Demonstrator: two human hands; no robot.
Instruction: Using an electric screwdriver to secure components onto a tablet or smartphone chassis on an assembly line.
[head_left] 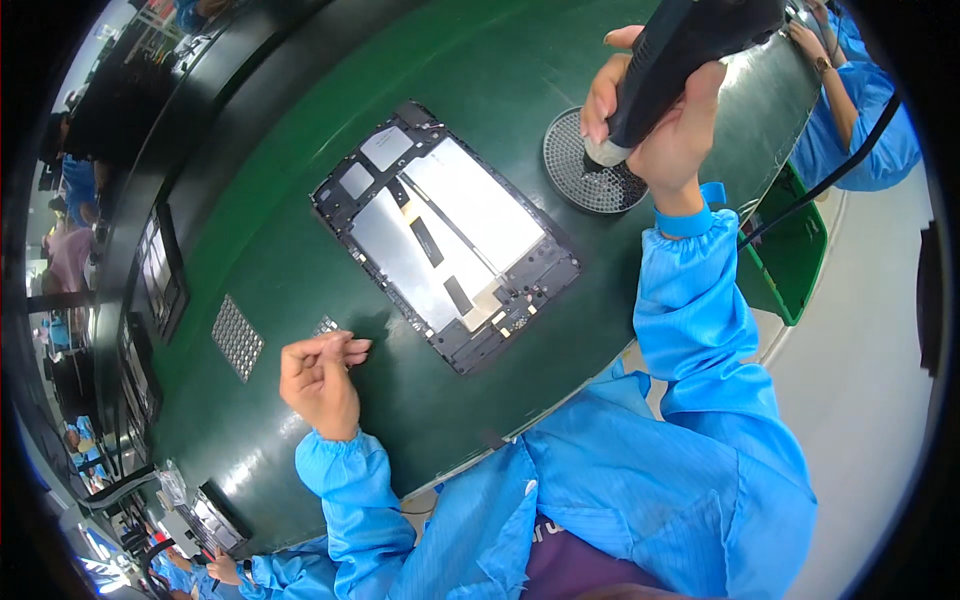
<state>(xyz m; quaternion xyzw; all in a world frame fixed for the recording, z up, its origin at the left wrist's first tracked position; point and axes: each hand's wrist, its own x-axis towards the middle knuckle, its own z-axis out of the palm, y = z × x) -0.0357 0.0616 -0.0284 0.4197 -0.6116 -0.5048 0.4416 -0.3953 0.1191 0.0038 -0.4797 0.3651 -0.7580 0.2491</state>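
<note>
Across a dark green desk (520,75), light is reflected and several flat parts are laid out. By the right grip (675,145), a black screwdriver (665,75) is firmly enclosed, its tip pointed down at a round gridded dish (570,180); whether the dish is touched cannot be told. In the left grip (325,385), thumb and fingers are curled near one another, but whether anything small is pinched cannot be told. If a screw is to be taken up, the tip is probably best set squarely over a single hole, with the tool held upright and pressed only lightly, so that the dish is not tipped. Between the two hands, an opened tablet (445,240) is laid flat on the desk, its silver panels bared; a dropped tool could mark them, so a path clear of them seems wiser. A small dotted piece (327,324) is partly hidden by the left fingers, and a larger dotted sheet (238,338) is placed farther left. Beyond the right sleeve (700,320), a green bin (805,255) is crossed by a black cable (850,165).
</note>
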